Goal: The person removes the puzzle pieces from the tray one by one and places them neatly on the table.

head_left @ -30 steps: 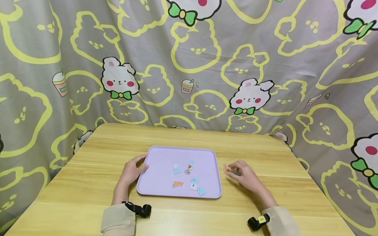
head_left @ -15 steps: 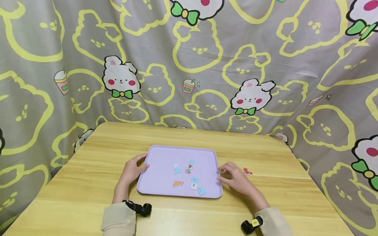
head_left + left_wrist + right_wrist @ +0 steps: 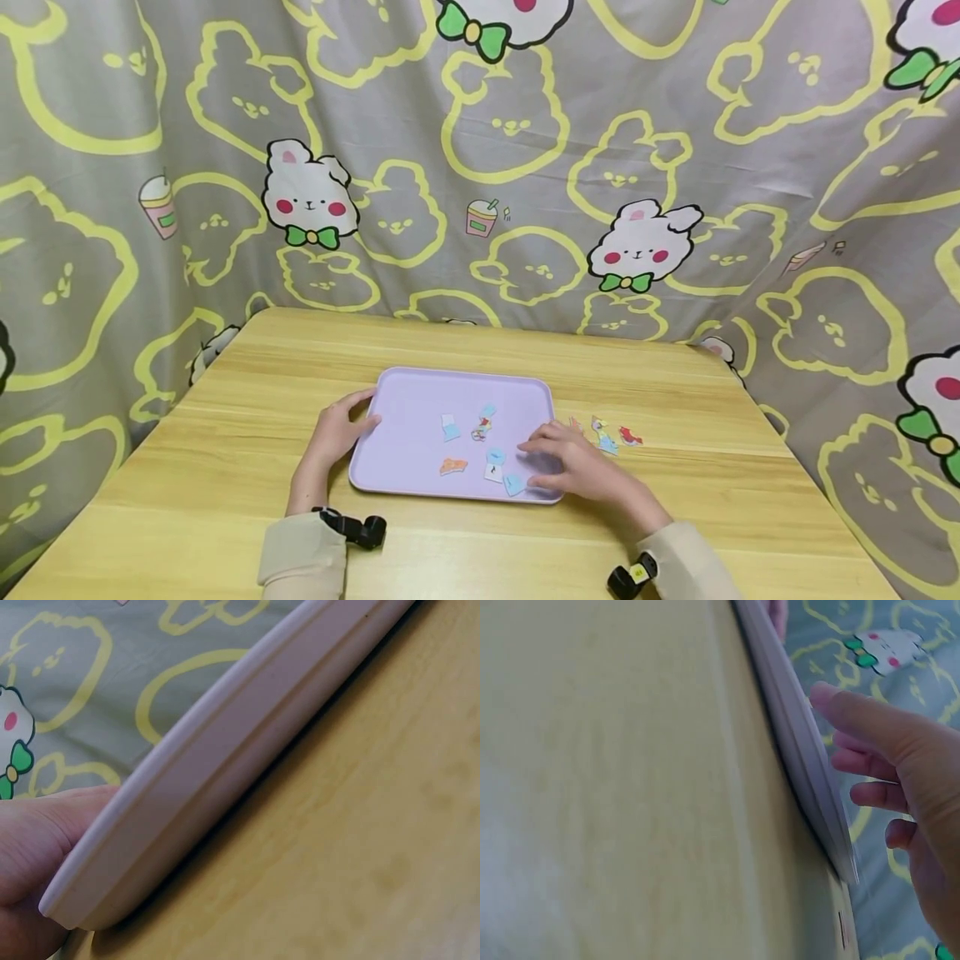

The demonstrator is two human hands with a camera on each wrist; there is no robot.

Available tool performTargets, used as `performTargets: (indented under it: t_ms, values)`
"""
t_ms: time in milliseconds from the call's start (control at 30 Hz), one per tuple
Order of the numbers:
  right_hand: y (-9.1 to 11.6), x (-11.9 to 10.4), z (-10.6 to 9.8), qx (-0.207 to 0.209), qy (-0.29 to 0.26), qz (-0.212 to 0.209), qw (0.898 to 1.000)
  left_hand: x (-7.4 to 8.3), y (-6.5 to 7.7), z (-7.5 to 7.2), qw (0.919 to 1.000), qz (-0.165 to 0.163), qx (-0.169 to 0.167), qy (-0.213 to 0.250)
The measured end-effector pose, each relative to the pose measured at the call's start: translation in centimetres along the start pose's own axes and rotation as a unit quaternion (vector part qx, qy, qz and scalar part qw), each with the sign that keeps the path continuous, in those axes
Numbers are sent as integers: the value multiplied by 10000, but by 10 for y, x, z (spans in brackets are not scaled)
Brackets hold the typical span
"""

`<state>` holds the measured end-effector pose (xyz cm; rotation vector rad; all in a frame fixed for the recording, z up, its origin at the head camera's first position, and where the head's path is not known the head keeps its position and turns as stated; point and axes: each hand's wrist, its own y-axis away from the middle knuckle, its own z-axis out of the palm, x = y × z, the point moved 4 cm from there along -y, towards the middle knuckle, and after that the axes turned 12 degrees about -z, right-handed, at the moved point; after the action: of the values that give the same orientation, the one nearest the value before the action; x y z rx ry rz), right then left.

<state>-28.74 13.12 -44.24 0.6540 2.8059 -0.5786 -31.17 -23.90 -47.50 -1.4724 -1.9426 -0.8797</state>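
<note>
Your left hand grips the lavender tray while your right hand hovers over it, fingers spread and apparently bare, a light-blue piece just beside them; too low a sweep, or a left-hand tug, could shift it.

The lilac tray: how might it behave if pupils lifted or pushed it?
The lilac tray is probably stiff, since its wall shows no sag in the left wrist view. Being broad and low on the table, it seems unlikely to roll or tip when pushed. Tilted, it could well let the small flat pieces slide, as nothing visible fastens them.
</note>
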Motion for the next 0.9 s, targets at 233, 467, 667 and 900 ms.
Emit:
performTargets:
  t_ms: [233, 467, 667, 900]
  values:
    - [-12, -12, 6, -375, 573, -964, 9930, 1, 0, -1, 10000, 10, 5, -3]
    - [-16, -17, 8, -509, 638, -1206, 9893, 0, 0, -1, 10000, 30, -5, -4]
    - [-19, -18, 9, -563, 622, -1256, 9885, 1, 0, -1, 10000, 47, 5, -1]
    - [-18, -17, 10, -428, 567, -1220, 9900, 1, 0, -1, 10000, 42, -7, 7]
